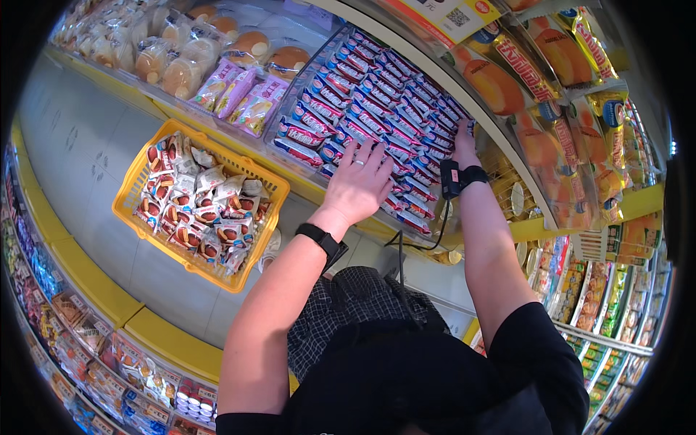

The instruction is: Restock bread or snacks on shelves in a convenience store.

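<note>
Rows of blue-and-red wrapped snack bars point(375, 111) lie packed side by side in a clear plastic bin point(277, 117). My left hand point(363, 182), with a ring on one finger, rests over the near rows, its fingers spread and touching the wrappers; nothing is visibly held. At the bin's right end is my right hand point(464, 142), beside the last bars. Its fingers are partly hidden by the bars and the bin's edge, so its grip is unclear. A black strap with a small device point(452, 178) sits on the right wrist, and a black band point(318, 239) on the left.
To the left, a yellow plastic basket point(126, 204) full of small wrapped snacks stands low by the shelf. Purple packets point(261, 106) and round buns point(247, 49) fill the neighbouring bins. A curved shelf edge point(503, 136) with hanging packs rises at right. A cable point(401, 266) trails below my right wrist.
</note>
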`<state>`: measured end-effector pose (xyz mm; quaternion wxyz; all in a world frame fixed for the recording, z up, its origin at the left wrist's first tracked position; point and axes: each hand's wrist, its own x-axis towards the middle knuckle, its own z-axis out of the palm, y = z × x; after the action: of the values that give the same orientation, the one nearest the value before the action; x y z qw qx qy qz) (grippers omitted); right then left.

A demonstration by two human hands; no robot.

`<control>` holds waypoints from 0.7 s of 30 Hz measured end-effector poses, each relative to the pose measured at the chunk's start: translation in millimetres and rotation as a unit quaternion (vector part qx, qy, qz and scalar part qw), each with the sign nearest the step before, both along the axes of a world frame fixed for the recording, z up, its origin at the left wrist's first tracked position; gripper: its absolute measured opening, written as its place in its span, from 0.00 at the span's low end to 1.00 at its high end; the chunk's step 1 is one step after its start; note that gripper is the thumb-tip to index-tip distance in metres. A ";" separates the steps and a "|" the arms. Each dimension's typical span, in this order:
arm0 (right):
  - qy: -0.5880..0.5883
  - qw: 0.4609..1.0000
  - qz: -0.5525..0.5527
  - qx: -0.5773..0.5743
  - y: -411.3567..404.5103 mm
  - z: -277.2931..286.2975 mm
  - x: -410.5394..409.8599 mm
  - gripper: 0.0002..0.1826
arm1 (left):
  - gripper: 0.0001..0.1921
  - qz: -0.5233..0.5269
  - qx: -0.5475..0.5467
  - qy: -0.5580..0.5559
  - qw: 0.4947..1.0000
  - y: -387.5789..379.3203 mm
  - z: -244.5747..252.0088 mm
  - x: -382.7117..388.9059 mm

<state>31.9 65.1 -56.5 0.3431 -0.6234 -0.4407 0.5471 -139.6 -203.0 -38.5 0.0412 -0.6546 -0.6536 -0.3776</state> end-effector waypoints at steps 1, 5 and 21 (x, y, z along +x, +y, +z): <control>0.001 1.000 0.007 0.000 3.0 1.3 1.7 0.34 | 0.18 -0.001 -0.001 0.001 1.000 -0.5 0.2 0.7; -0.158 0.983 0.063 0.063 15.5 1.3 12.4 0.34 | 0.18 -0.006 -0.003 -0.006 1.000 -3.7 0.3 4.4; -0.061 0.990 0.124 -0.035 65.1 -36.1 6.2 0.26 | 0.18 -0.007 -0.034 0.001 0.999 6.0 7.4 -0.9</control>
<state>38.0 130.2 -92.7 0.2230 -0.6082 -0.5150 0.5613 -140.5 -197.1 -31.1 0.0169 -0.6604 -0.6614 -0.3551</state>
